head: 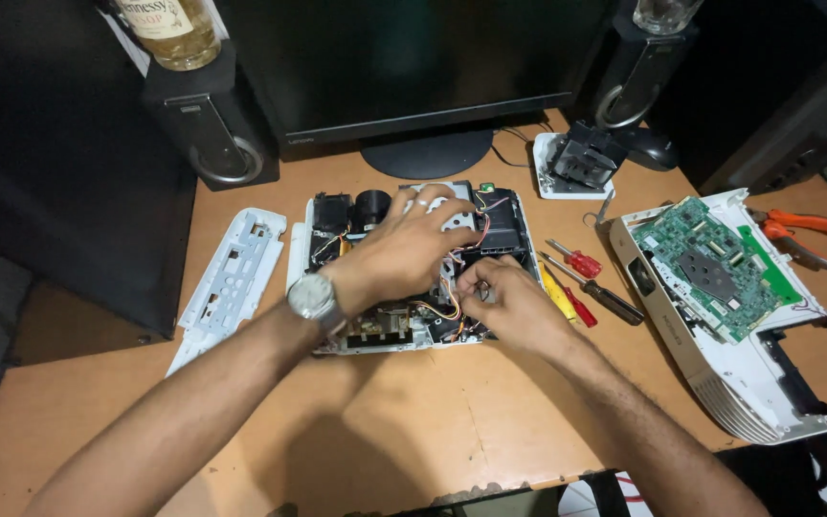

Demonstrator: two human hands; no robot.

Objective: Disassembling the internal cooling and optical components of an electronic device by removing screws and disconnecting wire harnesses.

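An opened white projector chassis [301, 251] lies on the wooden desk, its black lens block, wires and metal parts exposed. My left hand [404, 251], with a wristwatch and a ring, rests on top of the chassis, fingers spread over a silver metal bracket [459, 218]. My right hand [504, 297] reaches into the chassis from the right, its fingertips pinched on a small part among the orange and coloured wires [449, 304]. What the fingers pinch is too small to identify.
A white side panel [232, 278] lies left of the chassis. Red and black screwdrivers [591, 278] lie to its right, then a white top cover with a green circuit board [710, 268]. Orange pliers [801, 230], a monitor stand [428, 153], speakers and a bottle stand behind.
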